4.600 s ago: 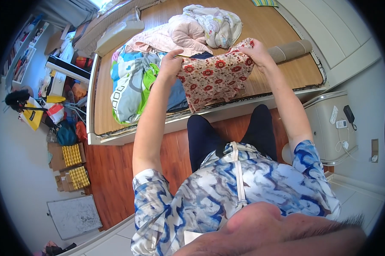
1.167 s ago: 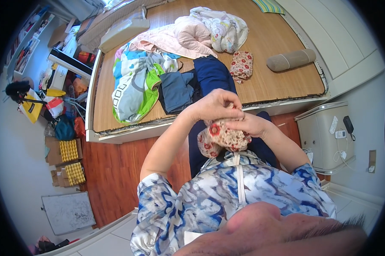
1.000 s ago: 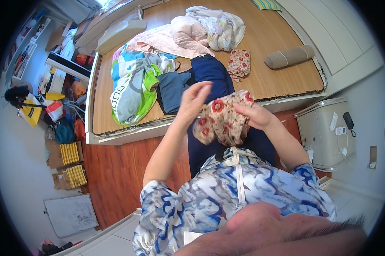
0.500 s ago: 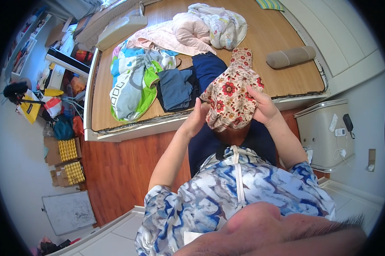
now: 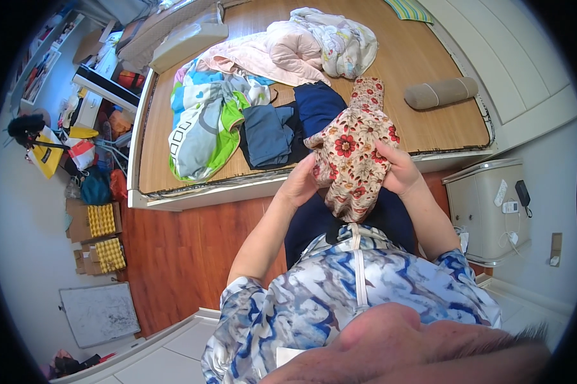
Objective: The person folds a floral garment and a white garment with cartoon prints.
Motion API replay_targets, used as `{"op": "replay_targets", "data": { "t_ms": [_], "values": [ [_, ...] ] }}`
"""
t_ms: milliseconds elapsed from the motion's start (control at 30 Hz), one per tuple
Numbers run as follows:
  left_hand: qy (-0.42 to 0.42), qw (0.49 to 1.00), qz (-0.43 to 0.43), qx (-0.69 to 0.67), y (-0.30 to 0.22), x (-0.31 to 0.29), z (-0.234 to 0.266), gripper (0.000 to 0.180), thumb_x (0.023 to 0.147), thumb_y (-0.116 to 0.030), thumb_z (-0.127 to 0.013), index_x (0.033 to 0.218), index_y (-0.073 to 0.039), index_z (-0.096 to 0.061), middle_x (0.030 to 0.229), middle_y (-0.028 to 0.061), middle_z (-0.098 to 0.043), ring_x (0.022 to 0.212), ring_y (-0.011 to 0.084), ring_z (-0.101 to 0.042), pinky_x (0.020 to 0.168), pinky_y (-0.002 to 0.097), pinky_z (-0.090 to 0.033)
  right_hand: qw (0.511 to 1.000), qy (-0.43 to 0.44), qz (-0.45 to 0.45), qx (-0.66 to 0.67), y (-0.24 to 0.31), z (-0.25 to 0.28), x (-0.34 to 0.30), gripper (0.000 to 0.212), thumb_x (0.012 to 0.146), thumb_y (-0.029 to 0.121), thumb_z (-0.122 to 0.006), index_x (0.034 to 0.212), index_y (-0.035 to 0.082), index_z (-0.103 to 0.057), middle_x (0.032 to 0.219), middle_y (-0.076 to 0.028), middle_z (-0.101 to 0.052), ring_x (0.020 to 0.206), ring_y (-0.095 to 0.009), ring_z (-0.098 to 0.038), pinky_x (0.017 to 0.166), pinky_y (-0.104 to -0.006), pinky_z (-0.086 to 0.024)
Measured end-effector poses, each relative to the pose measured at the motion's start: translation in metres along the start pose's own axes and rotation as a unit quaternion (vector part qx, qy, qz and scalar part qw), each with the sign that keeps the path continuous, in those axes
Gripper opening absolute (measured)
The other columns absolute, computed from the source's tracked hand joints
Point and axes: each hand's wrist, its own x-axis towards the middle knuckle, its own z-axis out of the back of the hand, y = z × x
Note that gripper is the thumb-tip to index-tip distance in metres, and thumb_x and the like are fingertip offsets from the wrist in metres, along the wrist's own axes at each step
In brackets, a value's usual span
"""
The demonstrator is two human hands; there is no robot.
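Note:
Between my two hands is a cream garment [image 5: 359, 147] printed with red flowers; bunched up, it does not show its exact kind. My left hand [image 5: 302, 182] grips its left edge, and my right hand [image 5: 400, 168] pinches the right side with the thumb on top. One narrow end of the cloth lies away from me on the bed mat, while the near end hangs down before my lap. Just beyond my left hand, folded grey-blue clothing [image 5: 268, 134] rests on a black piece [image 5: 297, 142], with folded navy clothing [image 5: 318, 107] beside it.
The bed [image 5: 391, 48] carries a pink quilt [image 5: 295, 48], a patterned white quilt [image 5: 349, 45], a green-edged cover [image 5: 202, 144] and a tan bolster [image 5: 440, 93]. A beige nightstand [image 5: 483, 211] stands right of the bed, by the wall. Bags and cartons [image 5: 96, 221] line the left wall.
The garment's near end now hangs lower, closer to my lap, and its cloth is stretched longer. Both hands have moved slightly right and down, still holding it.

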Motion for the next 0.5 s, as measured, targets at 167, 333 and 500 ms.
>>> {"op": "replay_targets", "data": {
  "t_ms": [167,333,500],
  "values": [
    [0.023,0.985,0.137,-0.101,0.024,-0.006,-0.014,0.07,0.091,-0.055,-0.049,0.142,-0.01,-0.035,0.14,0.007,-0.045,0.128,0.0204,-0.044,0.109,0.0393,-0.032,1.0,-0.01,-0.004,0.013,-0.001,0.006,-0.001,0.043,0.099,0.019,-0.042,0.136,-0.003,-0.038,0.134,-0.016,-0.05,0.122,-0.026,-0.05,0.105,-0.0405,-0.038],
    [0.032,0.982,-0.014,-0.187,0.005,-0.006,-0.016,0.061,0.086,-0.028,-0.066,0.137,-0.006,-0.042,0.136,0.0098,-0.05,0.125,0.0236,-0.048,0.108,0.0416,-0.033,1.0,-0.013,0.017,0.007,0.007,0.008,-0.005,0.043,0.099,0.019,-0.043,0.135,-0.003,-0.038,0.133,-0.016,-0.05,0.121,-0.026,-0.051,0.105,-0.0401,-0.039],
    [-0.058,0.975,-0.065,-0.205,-0.022,-0.009,-0.026,0.043,0.091,-0.026,-0.058,0.126,-0.003,-0.051,0.128,0.0122,-0.056,0.118,0.0249,-0.053,0.102,0.0426,-0.04,0.996,-0.075,0.032,-0.025,0.016,0.006,-0.007,0.04,0.099,0.019,-0.043,0.132,-0.002,-0.043,0.13,-0.016,-0.053,0.119,-0.024,-0.052,0.103,-0.0386,-0.041]
  ]
}}
